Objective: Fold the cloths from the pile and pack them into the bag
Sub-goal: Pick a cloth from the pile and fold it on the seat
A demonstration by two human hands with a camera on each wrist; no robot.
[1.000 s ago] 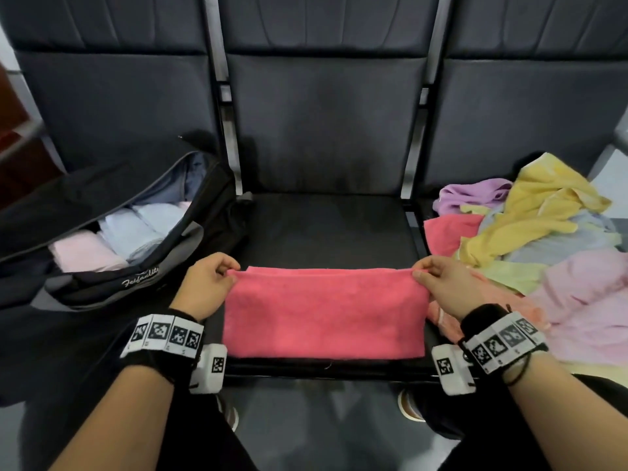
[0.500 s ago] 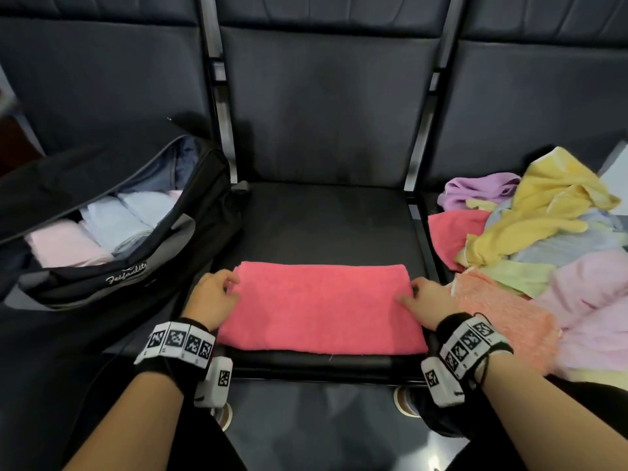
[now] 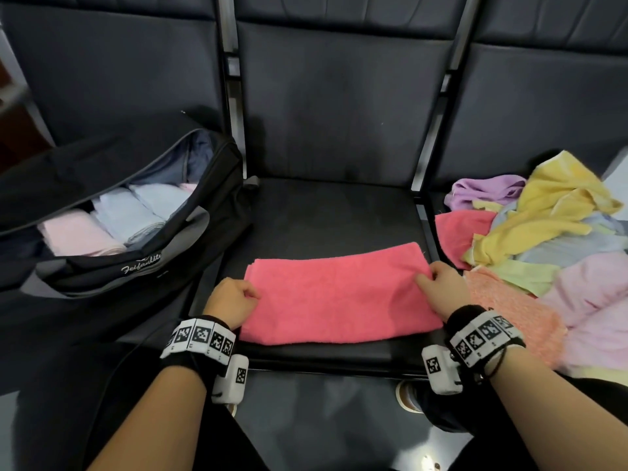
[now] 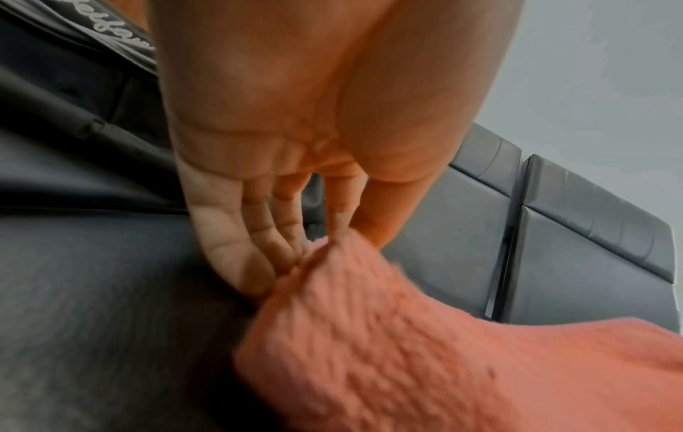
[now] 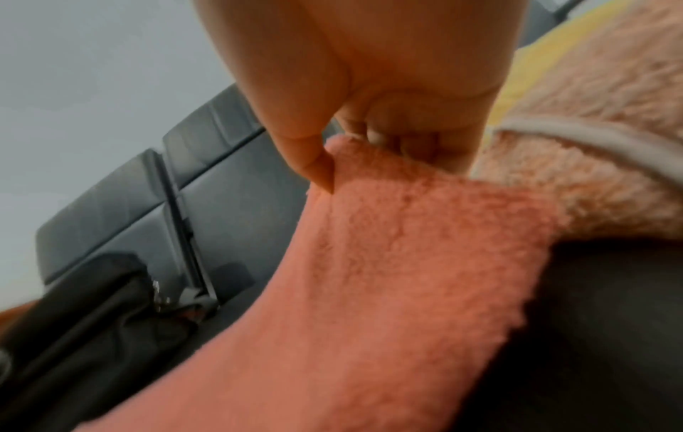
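**Pink towel gripped at both ends**

Dark padded seat point(image 3: 326, 215) carries the folded pink towel point(image 3: 336, 297) near its front edge. Left hand point(image 3: 231, 300) fingers point(image 4: 236, 257) curl on its nine o'clock end; right hand point(image 3: 445, 290) pinches the three o'clock end. Open black bag point(image 3: 142, 266) lies at ten o'clock, cloth pile point(image 3: 550, 243) at two.

A folded cloth point(image 3: 336, 297) lies across the front of the middle seat point(image 3: 326, 219). The left hand point(image 3: 231, 300) sits at the cloth's left end, the right hand point(image 3: 448, 290) at its right end. On the seat to the left lies an open bag point(image 3: 136, 266) with folded cloths point(image 3: 112, 219) inside. On the seat to the right lies the pile point(image 3: 550, 246). Seat backs point(image 3: 339, 103) stand behind everything.
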